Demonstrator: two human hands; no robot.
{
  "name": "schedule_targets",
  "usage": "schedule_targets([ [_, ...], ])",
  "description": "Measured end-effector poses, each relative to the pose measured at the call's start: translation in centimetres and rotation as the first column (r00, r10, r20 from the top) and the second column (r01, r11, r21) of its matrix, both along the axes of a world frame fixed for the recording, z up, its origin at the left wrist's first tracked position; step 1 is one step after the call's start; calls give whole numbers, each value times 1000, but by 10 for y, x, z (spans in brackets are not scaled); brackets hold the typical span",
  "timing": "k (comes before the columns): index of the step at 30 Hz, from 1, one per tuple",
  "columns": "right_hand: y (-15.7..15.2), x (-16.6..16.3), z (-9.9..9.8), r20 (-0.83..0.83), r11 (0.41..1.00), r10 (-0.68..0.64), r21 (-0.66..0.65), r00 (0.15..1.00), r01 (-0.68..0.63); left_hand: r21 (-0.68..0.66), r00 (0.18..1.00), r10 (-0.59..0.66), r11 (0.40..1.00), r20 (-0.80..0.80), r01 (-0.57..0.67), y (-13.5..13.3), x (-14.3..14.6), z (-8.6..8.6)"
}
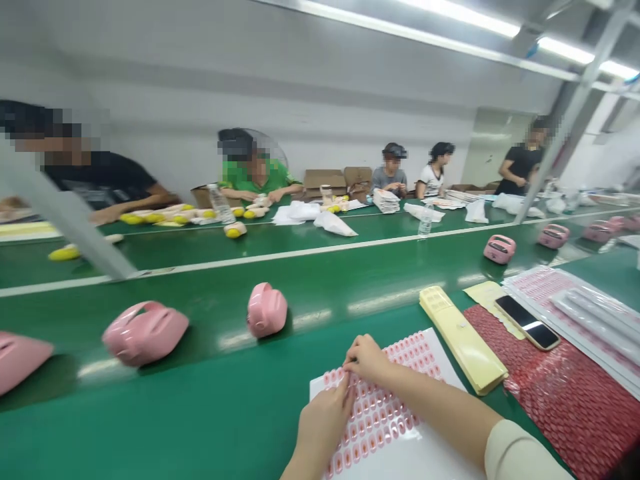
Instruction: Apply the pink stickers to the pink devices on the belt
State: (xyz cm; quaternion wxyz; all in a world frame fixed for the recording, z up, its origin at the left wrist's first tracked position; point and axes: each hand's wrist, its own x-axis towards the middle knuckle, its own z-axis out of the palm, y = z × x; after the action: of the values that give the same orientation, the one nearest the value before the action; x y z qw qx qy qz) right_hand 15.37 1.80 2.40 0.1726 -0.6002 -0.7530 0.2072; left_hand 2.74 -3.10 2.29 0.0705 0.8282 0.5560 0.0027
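Note:
A white sheet with rows of small oval pink stickers (373,423) lies on the green table in front of me. My left hand (324,419) is over its left side, fingers closed at the upper rows. Coming in from the right across the sheet, my right hand (369,360) has its fingertips pinched at the top row, close to the left fingertips. Both hands grip at the sticker sheet there; whether a single sticker is between the fingers is hidden. Toward the back, a glossy pink handled case (267,310) stands on the green belt, apart from my hands.
More pink cases (145,333) sit along the belt. Right of the sheet are a folded yellow stack (463,340), red bubble wrap (565,393), a phone (527,322) and more sticker sheets (590,313). Several people work across the belt, near a metal post (75,220).

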Motion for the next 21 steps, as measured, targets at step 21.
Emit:
schedule_targets([
  [21, -54, 55, 4, 212, 988, -83, 145, 974, 53, -226, 999, 24, 974, -21, -29, 28, -8, 33],
])
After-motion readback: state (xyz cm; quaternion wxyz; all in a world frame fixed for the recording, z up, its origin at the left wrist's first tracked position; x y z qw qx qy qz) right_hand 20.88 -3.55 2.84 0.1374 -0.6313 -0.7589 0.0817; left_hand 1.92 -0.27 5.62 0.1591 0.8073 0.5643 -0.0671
